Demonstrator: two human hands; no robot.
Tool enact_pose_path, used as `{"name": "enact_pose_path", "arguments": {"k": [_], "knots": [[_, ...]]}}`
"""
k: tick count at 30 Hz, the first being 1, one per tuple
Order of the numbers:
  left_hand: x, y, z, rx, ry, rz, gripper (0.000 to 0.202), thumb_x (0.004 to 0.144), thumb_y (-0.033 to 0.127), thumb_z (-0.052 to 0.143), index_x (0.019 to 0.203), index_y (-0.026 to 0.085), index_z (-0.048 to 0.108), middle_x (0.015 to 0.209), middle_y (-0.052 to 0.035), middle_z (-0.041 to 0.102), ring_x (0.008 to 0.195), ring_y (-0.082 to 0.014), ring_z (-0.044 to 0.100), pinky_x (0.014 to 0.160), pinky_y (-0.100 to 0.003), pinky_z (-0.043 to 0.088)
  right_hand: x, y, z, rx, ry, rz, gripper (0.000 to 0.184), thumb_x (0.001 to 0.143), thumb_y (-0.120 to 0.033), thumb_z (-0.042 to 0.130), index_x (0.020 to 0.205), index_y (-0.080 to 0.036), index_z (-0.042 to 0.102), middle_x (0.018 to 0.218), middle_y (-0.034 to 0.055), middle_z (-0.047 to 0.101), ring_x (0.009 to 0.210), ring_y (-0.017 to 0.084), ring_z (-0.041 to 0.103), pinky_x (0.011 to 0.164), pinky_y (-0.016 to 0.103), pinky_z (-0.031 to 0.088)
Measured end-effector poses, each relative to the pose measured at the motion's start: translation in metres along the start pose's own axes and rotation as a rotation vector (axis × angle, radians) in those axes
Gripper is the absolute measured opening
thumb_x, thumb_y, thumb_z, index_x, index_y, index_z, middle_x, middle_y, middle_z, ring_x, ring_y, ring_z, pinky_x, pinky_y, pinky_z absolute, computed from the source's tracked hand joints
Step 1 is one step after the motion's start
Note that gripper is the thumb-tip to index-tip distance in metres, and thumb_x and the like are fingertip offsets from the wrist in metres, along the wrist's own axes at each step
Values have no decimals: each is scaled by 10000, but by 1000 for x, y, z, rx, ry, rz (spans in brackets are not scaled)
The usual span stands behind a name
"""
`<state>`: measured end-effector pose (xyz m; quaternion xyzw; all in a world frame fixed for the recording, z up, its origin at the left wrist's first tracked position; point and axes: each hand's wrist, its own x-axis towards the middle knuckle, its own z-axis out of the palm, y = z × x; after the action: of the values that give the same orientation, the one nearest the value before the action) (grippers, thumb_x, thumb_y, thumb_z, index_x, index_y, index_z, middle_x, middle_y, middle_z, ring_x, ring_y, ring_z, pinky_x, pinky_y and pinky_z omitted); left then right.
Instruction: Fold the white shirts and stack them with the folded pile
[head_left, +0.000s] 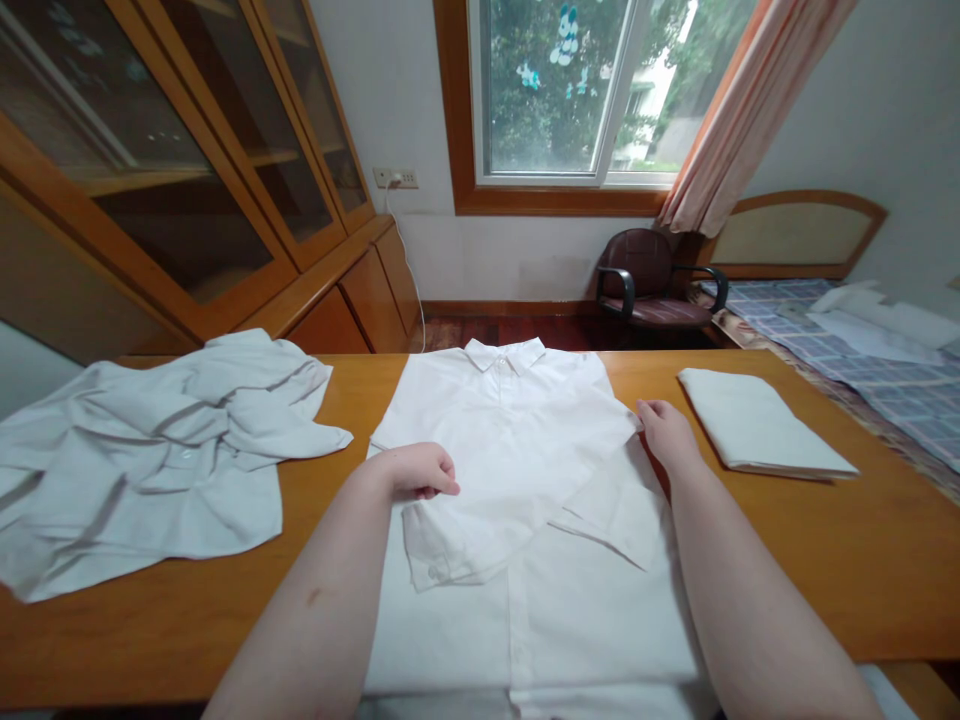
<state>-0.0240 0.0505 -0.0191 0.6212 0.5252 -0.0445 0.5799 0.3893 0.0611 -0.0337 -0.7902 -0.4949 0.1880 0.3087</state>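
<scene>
A white collared shirt [517, 440] lies flat on the wooden table [862, 560], collar pointing away from me, both sleeves folded in across the body. My left hand [420, 468] rests on the shirt's left side with its fingers curled under, pressing the folded sleeve near its cuff. My right hand [666, 430] sits at the shirt's right edge, fingers bent and pinching the fabric at the fold.
A crumpled pale grey shirt [150, 460] lies on the table's left. A neatly folded white garment [757, 420] lies on the right. Beyond the table are a wooden glass-door cabinet [187, 170], a dark armchair [652, 280], a window, and a bed with a checked cover [885, 370].
</scene>
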Motion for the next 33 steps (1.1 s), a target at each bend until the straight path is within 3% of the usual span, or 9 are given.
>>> {"name": "enact_pose_path", "arguments": {"k": [2,6,9,11,14,17,26,29,33], "knots": [[0,0,-1,34,-9,-4,239,567,383,690,586,175,575,465,30,491,421,-96,389,424,-226,267,-2,-5,2,-146,-70,-31,376,799,-472,473,892,-158,658,866,100,675,785,212,591,618,269,378],[-1,2,-2,89,-28,-36,233,564,372,674,595,174,554,468,31,495,429,-100,397,416,-224,273,0,-4,4,-302,-151,-49,263,734,-389,593,864,-171,661,848,75,679,738,189,589,593,254,356],[-3,5,-3,120,-45,-58,223,551,352,671,599,175,545,462,32,493,433,-100,397,413,-221,272,3,0,3,-296,-176,-50,201,713,-320,612,851,-180,652,839,52,680,718,167,588,585,234,357],[-4,7,-4,131,-51,-65,213,554,343,663,602,176,540,459,32,493,435,-99,395,413,-219,270,3,0,2,-285,-193,-53,214,726,-354,599,835,-177,652,821,54,679,715,170,591,579,233,360],[-5,8,-4,135,-53,-64,210,556,340,658,602,178,534,456,34,489,436,-99,394,412,-218,270,2,-3,3,-251,-192,-41,407,818,-503,454,808,-156,666,788,90,677,728,194,599,586,248,369],[-4,8,-4,130,-55,-61,216,554,343,662,602,179,529,455,37,484,434,-97,391,413,-218,272,0,-5,5,-218,-174,-20,458,855,-499,374,830,-155,675,803,96,682,750,201,604,597,252,374],[-8,5,-7,84,-75,-56,235,551,343,675,596,178,514,431,44,466,425,-97,385,416,-221,267,4,6,1,-95,-262,-17,178,653,-288,633,775,-159,651,681,12,655,630,151,577,542,213,367],[-8,5,-8,94,-69,-61,244,544,350,687,598,179,522,430,42,468,425,-97,380,416,-223,260,2,2,1,-84,-269,-5,272,684,-401,616,791,-157,670,701,25,664,650,165,589,552,222,381],[-6,3,-7,100,-48,-72,247,564,378,681,604,175,546,444,38,472,428,-97,376,416,-229,251,0,-4,7,-115,-151,-5,455,793,-547,454,827,-165,698,754,65,684,692,190,607,583,251,396]]}}
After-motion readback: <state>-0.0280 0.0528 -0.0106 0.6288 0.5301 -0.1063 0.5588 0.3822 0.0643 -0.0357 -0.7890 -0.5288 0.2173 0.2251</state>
